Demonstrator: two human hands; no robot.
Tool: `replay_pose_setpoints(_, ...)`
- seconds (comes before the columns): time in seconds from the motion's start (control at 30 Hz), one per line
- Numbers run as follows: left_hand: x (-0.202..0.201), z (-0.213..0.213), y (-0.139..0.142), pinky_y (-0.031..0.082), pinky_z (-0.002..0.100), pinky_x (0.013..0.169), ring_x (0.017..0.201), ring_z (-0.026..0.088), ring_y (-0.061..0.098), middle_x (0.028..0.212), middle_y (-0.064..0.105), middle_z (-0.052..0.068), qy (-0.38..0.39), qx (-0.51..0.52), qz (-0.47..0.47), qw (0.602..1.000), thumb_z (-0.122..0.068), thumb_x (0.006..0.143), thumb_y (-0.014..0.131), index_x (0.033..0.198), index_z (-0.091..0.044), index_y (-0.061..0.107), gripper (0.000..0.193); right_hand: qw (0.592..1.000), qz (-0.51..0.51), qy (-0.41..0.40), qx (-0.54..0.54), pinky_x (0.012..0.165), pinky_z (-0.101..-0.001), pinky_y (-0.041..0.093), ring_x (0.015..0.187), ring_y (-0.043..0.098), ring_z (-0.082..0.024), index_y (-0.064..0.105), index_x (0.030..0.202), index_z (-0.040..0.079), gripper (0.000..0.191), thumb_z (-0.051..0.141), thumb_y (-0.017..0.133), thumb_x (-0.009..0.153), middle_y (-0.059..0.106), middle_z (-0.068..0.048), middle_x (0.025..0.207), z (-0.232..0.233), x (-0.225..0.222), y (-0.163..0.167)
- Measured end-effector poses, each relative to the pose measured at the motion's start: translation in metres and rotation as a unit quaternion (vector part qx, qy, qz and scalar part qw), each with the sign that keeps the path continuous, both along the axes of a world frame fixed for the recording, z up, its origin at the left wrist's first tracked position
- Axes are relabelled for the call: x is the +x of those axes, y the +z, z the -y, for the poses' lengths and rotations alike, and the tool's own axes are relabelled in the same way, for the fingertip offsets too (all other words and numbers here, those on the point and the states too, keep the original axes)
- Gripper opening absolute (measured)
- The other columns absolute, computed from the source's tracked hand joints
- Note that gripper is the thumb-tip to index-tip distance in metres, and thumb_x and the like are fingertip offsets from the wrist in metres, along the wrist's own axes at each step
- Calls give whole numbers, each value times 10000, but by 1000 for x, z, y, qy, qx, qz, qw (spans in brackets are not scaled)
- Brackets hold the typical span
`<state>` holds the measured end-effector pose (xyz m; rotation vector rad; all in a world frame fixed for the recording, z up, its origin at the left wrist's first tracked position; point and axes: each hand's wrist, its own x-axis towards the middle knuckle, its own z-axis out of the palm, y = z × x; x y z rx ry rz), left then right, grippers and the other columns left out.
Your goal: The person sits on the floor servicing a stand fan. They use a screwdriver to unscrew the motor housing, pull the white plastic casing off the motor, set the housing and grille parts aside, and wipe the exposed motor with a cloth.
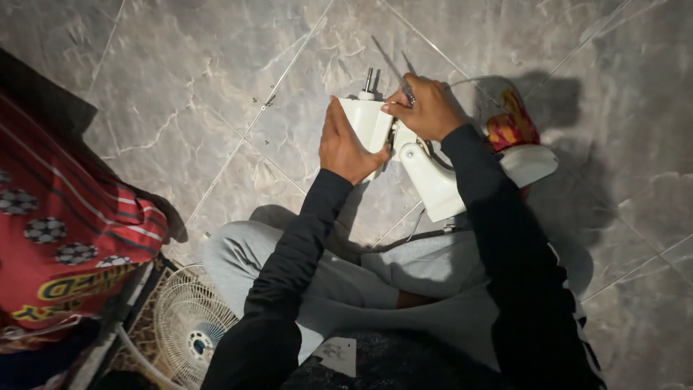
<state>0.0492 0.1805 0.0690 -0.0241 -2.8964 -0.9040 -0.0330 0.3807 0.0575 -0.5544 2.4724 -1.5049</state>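
A white fan motor housing (pixel 367 123) with a metal shaft (pixel 369 79) sticking up rests above my lap, joined to a white neck and stand (pixel 437 188). My left hand (pixel 346 148) grips the housing's left side. My right hand (pixel 426 108) presses on its right top edge, holding a thin dark tool whose tip is hidden. A round white base (pixel 530 162) lies behind my right forearm.
A white wire fan guard (pixel 189 325) lies on the floor at lower left. Red patterned fabric (pixel 65 238) covers the left edge. A colourful red and yellow item (pixel 512 123) sits by the base. Grey marble tiles (pixel 216 87) surround me.
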Motion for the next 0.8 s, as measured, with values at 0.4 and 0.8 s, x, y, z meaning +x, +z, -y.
replay_pose_setpoints(0.4, -1, 0, 4, 473, 518, 1052, 1264, 540, 524, 1454, 394, 412, 2, -7, 23, 1000, -528, 642, 940, 1546, 115, 172, 1350, 996, 68, -36, -38, 719, -334, 571, 852, 751, -185, 587, 904, -25, 280, 170, 789, 915, 784, -167, 976, 0, 5, -7)
replay_pose_setpoints(0.8, -44, 37, -7, 579, 331, 909, 1063, 274, 741, 1209, 702, 227, 77, 237, 320, 914, -628, 712, 837, 1444, 106, 344, 1148, 955, 256, -84, 125, 710, -347, 549, 818, 668, -240, 520, 1039, -52, 776, 458, 958, 651, 638, -153, 907, -27, 65, -31)
